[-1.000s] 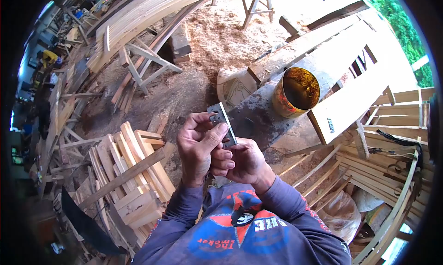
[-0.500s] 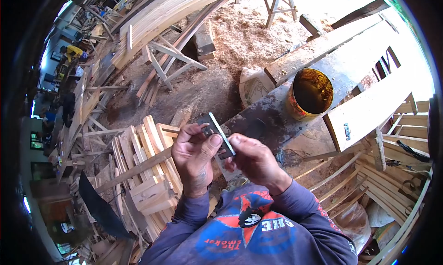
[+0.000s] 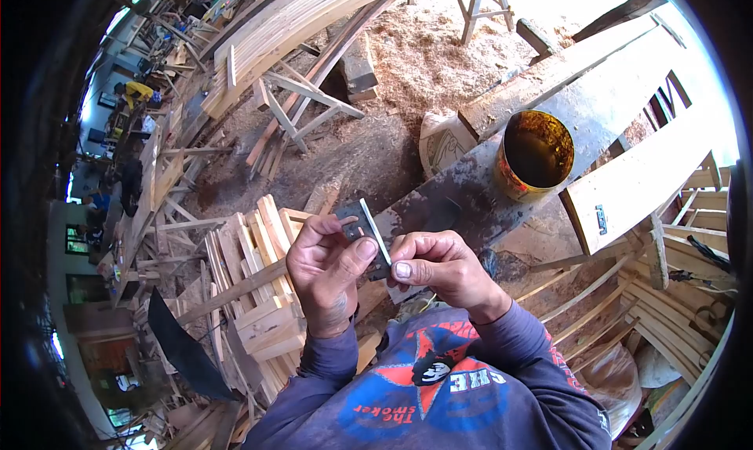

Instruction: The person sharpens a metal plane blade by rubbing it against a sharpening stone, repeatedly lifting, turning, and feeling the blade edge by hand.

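Observation:
A planer blade [image 3: 363, 221], dark and flat with holes in it and a bright straight edge, is held up in front of my chest. My left hand [image 3: 325, 271] grips it from the left, thumb on the face and fingers behind. My right hand [image 3: 447, 273] is closed, with thumb and index finger pinched at the blade's lower right end along the bright edge. The fingertips behind the plate are partly hidden.
A stained open tin [image 3: 536, 156] with dark liquid stands on a dirty plank bench [image 3: 455, 191] ahead. Stacked wood pieces [image 3: 263, 293] are at left, a pale board [image 3: 627, 191] at right. Sawhorses [image 3: 302, 109] and long planks stand farther off. A person in yellow [image 3: 137, 93] is far left.
My right thumb and index finger have slid a little down along the blade's edge, the thumb now showing its nail. The view has shifted slightly; my left hand keeps its grip.

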`<control>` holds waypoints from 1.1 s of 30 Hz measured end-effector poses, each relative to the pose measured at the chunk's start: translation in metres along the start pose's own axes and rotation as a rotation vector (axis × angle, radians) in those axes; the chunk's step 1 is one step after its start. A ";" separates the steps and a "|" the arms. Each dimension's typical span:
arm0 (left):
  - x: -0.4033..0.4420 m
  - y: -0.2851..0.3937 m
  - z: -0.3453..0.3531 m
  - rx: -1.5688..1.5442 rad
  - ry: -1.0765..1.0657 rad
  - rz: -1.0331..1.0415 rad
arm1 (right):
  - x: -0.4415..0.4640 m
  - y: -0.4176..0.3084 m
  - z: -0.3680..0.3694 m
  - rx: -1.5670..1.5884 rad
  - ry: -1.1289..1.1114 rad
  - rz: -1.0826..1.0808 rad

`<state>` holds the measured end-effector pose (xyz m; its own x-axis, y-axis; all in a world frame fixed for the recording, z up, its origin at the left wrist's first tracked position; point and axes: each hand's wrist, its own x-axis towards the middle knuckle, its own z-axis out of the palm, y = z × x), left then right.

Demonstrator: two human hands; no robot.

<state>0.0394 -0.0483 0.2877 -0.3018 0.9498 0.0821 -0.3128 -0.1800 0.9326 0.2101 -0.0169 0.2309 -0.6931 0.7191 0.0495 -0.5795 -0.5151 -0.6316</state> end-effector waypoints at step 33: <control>0.006 0.001 0.000 -0.040 -0.095 -0.208 | -0.002 0.003 -0.006 0.029 0.003 0.049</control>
<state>0.0372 -0.0432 0.2886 -0.1410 0.9871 -0.0763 -0.3956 0.0144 0.9183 0.2125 -0.0171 0.2242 -0.7199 0.6939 0.0165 -0.5568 -0.5632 -0.6106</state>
